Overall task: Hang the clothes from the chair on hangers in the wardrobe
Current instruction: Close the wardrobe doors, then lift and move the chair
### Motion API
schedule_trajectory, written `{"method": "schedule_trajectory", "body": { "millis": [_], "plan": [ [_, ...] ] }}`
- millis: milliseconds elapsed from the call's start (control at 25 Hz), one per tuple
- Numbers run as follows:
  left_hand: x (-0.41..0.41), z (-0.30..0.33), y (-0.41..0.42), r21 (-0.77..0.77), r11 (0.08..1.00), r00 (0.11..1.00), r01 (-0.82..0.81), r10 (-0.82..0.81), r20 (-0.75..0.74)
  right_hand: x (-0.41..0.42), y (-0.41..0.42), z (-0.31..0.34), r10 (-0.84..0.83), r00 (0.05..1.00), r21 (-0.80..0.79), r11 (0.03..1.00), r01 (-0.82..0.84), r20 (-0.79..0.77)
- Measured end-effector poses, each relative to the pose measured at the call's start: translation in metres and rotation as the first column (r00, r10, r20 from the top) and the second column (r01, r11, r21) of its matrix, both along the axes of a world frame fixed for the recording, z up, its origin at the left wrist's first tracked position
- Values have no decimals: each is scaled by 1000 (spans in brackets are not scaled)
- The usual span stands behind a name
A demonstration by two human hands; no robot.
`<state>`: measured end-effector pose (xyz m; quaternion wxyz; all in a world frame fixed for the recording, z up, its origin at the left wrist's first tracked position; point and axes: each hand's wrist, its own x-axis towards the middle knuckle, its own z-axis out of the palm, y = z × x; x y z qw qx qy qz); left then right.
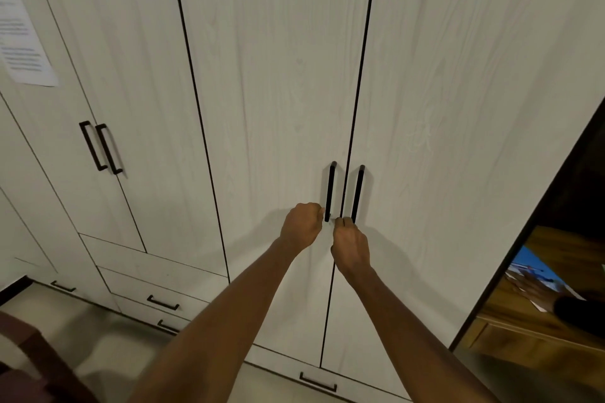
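The wardrobe fills nearly all I see, pale wood-grain doors standing shut from edge to edge. The pair of doors straight ahead of me meets at a dark seam, and a black bar handle stands upright on either side of that seam: the left handle and the right handle. Further left is a second pair of doors with two more black handles side by side, and below them a stack of drawers. A printed sheet of paper is stuck on the far left door. At the lower left corner a dark reddish chair edge shows, blurred; I cannot make out any clothes on it. On the right a wooden surface shows past the wardrobe's side. My left hand is curled, fingers bent round the bottom end of the left handle. My right hand is curled too, just below the right handle's lower end, knuckles nearly touching my left hand; whether it has hold of the handle I cannot tell
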<state>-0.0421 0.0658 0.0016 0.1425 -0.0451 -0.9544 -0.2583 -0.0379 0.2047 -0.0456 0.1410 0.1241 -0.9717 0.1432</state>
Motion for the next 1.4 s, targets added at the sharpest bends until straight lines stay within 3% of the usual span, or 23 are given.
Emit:
{"method": "schedule_trajectory", "body": {
  "millis": [320,520,760,960,1120,1240,1400],
  "plan": [
    [62,-4,-23,-112,993,999,-36,32,-35,53,-21,6,2,993,32,999,2,-119],
    [128,-16,-81,-181,977,992,-117,106,-67,103,-68,3,73,974,24,997,-70,-213],
    [244,-51,-209,-28,942,942,-335,335,12,171,-171,-19,294,933,62,956,-288,-209],
    [379,-75,-323,-44,805,800,-592,593,88,247,-288,-40,524,836,75,851,-519,-162],
    [490,-99,-400,-73,620,609,-781,782,129,313,-371,-54,673,730,76,739,-669,-116],
    [554,-114,-439,-112,537,520,-836,841,146,349,-423,-56,749,654,89,662,-744,-101],
    [596,-122,-476,-32,396,385,-918,907,174,372,-493,-72,822,568,87,569,-818,-35]
  ]
}}
